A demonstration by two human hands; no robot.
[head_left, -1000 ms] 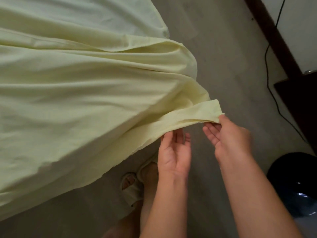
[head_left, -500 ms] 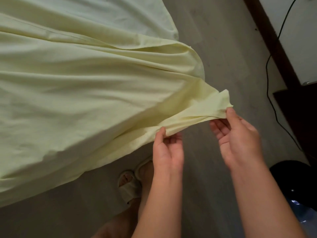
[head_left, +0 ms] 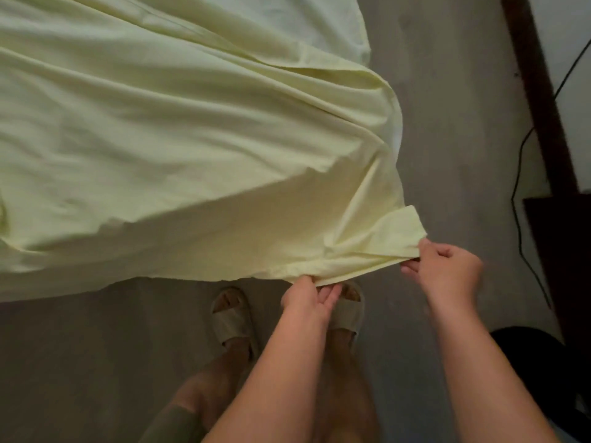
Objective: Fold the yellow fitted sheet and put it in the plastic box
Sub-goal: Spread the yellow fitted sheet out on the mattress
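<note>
One rumpled yellow sheet (head_left: 192, 139) in left hand (head_left: 309, 302), right hand (head_left: 447, 270).

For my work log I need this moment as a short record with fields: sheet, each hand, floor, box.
sheet: yellow, spread wide, wrinkled
left hand: fingers pinch the sheet's near edge
right hand: fingers pinch the sheet's corner
floor: grey; feet in sandals stand on it
box: not in view
</note>
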